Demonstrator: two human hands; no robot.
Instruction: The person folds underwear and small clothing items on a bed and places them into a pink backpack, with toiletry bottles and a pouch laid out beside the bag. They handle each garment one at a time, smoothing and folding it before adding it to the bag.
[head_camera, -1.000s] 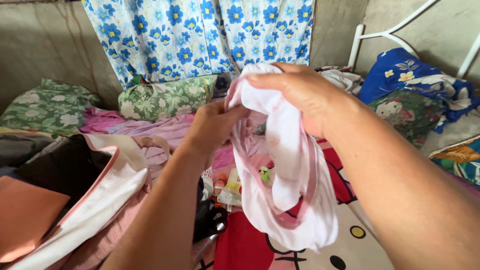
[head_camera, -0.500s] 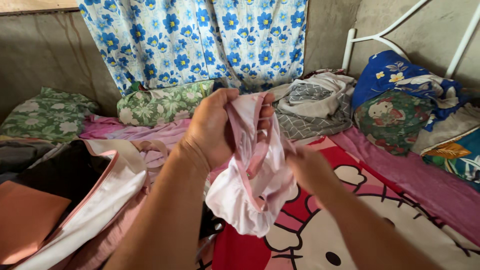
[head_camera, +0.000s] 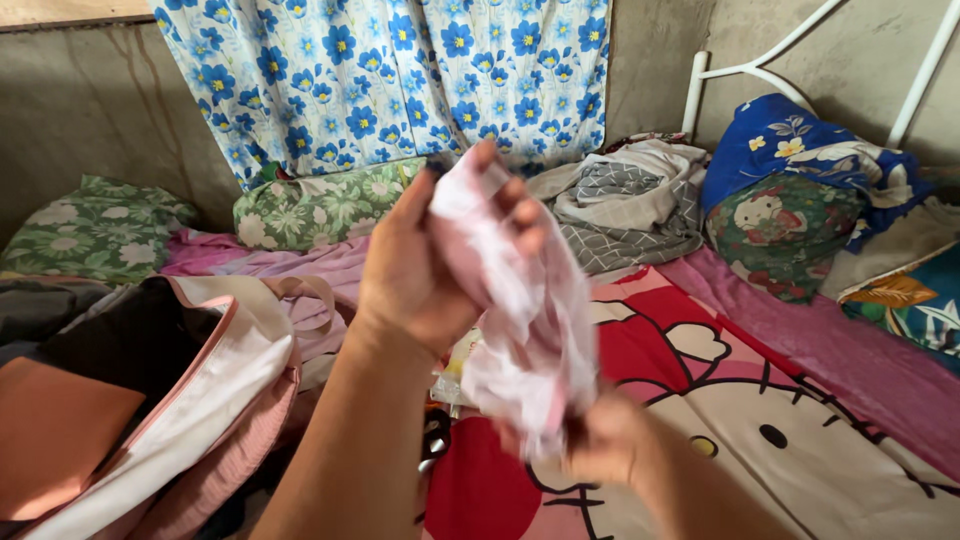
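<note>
Pink-and-white garment (head_camera: 525, 300) hangs above the cartoon-print bedspread (head_camera: 800, 420), pinched at its top by the left hand (head_camera: 430, 260) and gripped at its lower end by the right hand (head_camera: 600, 450) (blurred). Open pink-trimmed bag (head_camera: 215, 385) lies at left, holding dark cloth; bedspread at right offers free room.

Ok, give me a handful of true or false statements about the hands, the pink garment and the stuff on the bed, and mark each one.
1. The left hand grips the top of the pale pink garment. True.
2. The right hand rests flat on the blanket, apart from the garment. False: it holds the garment's lower end.
3. A blue-flowered curtain hangs behind the bed. True.
4. The pink-trimmed bag lies to the right of the hands. False: it lies to their left.
5. A grey patterned cloth lies heaped near the curtain. True.
</note>
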